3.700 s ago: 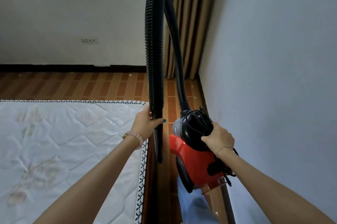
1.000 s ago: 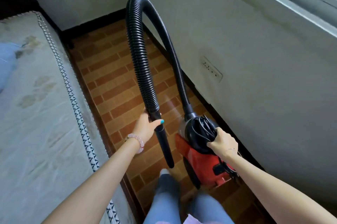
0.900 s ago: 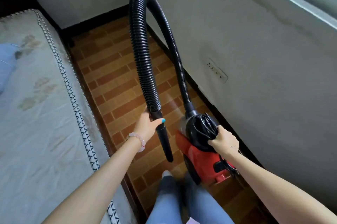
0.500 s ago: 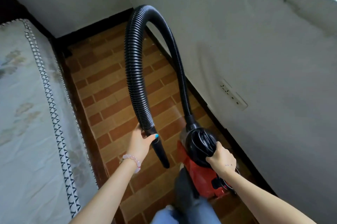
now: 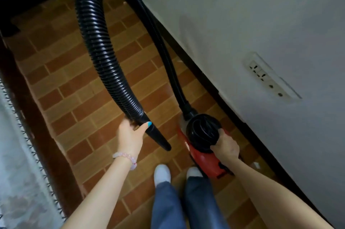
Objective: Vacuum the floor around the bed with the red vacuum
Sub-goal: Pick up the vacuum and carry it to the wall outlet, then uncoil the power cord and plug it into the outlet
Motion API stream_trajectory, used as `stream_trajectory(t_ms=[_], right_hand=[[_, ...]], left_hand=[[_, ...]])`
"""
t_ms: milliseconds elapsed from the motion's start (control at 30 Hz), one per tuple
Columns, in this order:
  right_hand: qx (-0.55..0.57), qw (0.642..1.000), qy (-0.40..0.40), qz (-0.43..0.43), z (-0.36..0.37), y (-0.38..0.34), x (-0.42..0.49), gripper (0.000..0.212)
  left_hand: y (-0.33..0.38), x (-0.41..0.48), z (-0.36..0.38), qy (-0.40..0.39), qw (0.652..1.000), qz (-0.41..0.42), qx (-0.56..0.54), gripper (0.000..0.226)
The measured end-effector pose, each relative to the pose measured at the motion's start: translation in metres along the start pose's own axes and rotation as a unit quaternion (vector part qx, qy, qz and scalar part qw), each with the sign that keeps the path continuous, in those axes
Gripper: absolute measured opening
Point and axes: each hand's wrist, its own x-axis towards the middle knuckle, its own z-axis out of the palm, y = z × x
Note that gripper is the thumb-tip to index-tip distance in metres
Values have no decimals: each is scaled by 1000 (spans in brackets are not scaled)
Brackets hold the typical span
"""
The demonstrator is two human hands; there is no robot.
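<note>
The red vacuum [image 5: 206, 159] with its black top hangs low over the brick-pattern floor [image 5: 78, 89], close to the wall. My right hand [image 5: 225, 146] grips its black top. A ribbed black hose [image 5: 97, 42] arches up from the vacuum and comes back down to a tapered black nozzle [image 5: 158, 138]. My left hand [image 5: 130, 135] grips the hose end just above the nozzle, whose tip points down at the floor ahead of my feet. The bed's mattress [image 5: 16, 163] with a patterned border lies along the left edge.
A white wall [image 5: 252, 23] with a dark skirting runs along the right, carrying a white socket strip [image 5: 270, 77]. My two white-shod feet [image 5: 162, 172] and blue trouser legs stand on the floor strip between bed and wall. A small white scrap [image 5: 256, 165] lies by the skirting.
The view has tilted down and closer to the floor. The vacuum and nozzle have come lower, and my feet now show below them. Both hands keep their holds.
</note>
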Motion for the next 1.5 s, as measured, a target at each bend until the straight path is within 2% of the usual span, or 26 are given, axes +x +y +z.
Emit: stream_trajectory(t_ms=[133,433,700,933,1033,1167,1233,1300,1367,1500], right_hand=[[34,999,8,6,20,-5,36,39],[53,998,1,32,59,-6,83,46],[81,993,17,84,91,-3,99,45],[93,994,13,51,85,-1,100,38],[94,995,8,41,78,3,94,41],[92,994,15,49,66,13,80,23],[113,992,20,60,60,22,72,16],[173,982,18,78,54,31,62,14],[281,954,8,104,44,37,50,8],[504,848,-8,166,22,37,29,10]], left_hand=[[-9,35,10,4,1000,18,-1,34],[-32,90,40,-39,999,16,-11,34],[-45,130,59,-65,995,56,53,36],[-32,138,99,-105,987,86,87,40],[-20,139,105,-130,982,62,119,47],[-13,145,94,-138,984,15,109,61],[-10,151,85,-128,987,-11,100,60],[-13,156,77,-119,987,-38,98,59],[-17,155,72,-109,987,-63,94,58],[-25,134,81,-72,989,-103,75,60]])
